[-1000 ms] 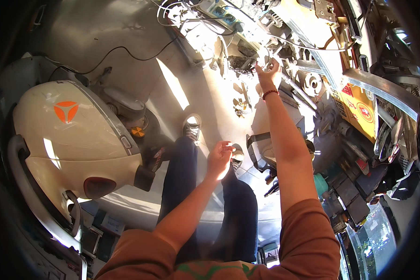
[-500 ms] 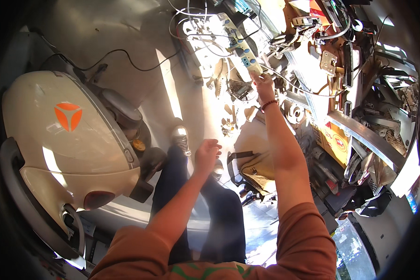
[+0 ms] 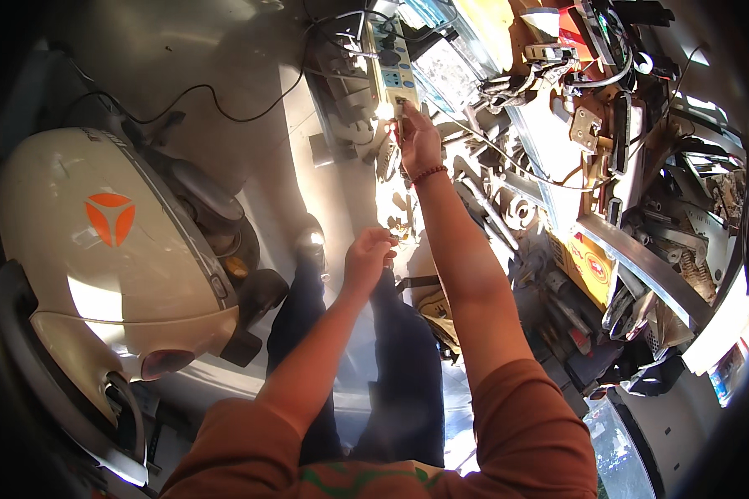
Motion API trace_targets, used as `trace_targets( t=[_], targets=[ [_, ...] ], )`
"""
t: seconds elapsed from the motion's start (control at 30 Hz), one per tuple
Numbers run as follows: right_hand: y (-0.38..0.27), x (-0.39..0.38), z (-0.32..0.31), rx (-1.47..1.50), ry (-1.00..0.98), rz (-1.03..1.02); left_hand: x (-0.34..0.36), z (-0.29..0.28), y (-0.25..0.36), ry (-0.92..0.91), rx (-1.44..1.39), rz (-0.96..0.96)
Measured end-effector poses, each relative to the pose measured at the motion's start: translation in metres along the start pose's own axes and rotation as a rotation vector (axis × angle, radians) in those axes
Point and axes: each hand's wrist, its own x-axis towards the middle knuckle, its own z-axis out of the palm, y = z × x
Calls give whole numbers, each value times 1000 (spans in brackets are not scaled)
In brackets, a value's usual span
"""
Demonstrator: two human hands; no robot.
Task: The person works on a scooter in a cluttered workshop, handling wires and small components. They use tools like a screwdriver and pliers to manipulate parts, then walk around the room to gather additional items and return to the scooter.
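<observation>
My right hand [image 3: 422, 143], a beaded bracelet at its wrist, reaches far forward. Its fingers are closed around the near end of a pale power strip [image 3: 397, 76] with blue sockets; bright glare blurs the fingertips. Cables and a dark plug are at the strip's far part. Closer to my body, my left hand [image 3: 366, 256] hovers over my legs with its fingers curled into a pinch. Something tiny seems to show at those fingertips, too small to name.
A cream scooter [image 3: 116, 233] with an orange emblem stands at the left. Along the right lie piles of metal parts and tools, a metal rail [image 3: 645, 270] and a yellow box [image 3: 589, 259]. A black cable [image 3: 216, 104] crosses the floor, and a yellow bag [image 3: 437, 308] lies beside my right leg.
My right hand has swung left, and the power strip's near end has moved left with it. My left hand has risen slightly. The whole view has shifted a little.
</observation>
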Motion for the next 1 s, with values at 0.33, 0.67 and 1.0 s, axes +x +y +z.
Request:
trace_targets(
  t=[0.33, 0.67, 1.0],
  targets=[
    [-117, 53, -37, -278, 73, 47, 9, 21, 3, 19, -29, 32],
    [-105, 48, -54, -719, 216, -310, 10, 34, -5, 11, -44, 16],
    [-13, -55, -102, -395, 483, -491, 7, 37, 7, 66, -105, 38]
  ],
)
